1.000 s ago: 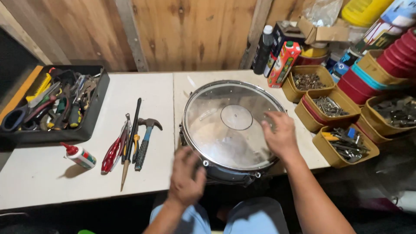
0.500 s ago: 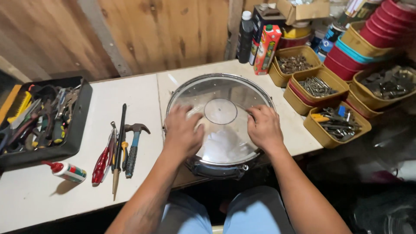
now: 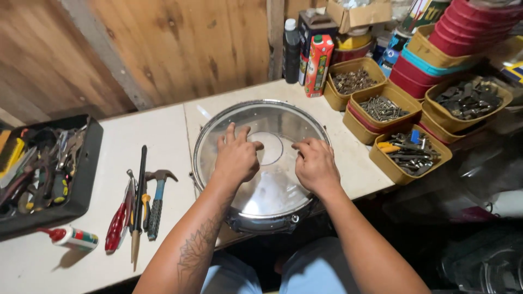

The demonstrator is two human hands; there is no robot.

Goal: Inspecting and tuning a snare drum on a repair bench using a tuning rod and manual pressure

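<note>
A snare drum [image 3: 283, 117] with a clear head and chrome rim lies flat at the front edge of the white table [image 3: 163, 130]. My left hand [image 3: 236, 158] rests palm down on the drumhead, fingers spread, left of the round centre patch [image 3: 275, 148]. My right hand [image 3: 314, 164] presses on the head right of the patch, its fingers curled with the tips touching the skin. Neither hand holds anything.
Left of the drum lie a hammer [image 3: 156, 201], a red-handled tool [image 3: 115, 226], a long dark rod [image 3: 139, 196] and a small glue bottle [image 3: 73, 237]. A black tool tray [image 3: 81, 188] stands far left. Yellow tubs of screws and hardware [image 3: 408, 152] and bottles [image 3: 317, 65] crowd the right.
Both hands have moved onto the drumhead and closer to its centre. My left hand came up from the near rim. The view has shifted so the drum sits more central.
</note>
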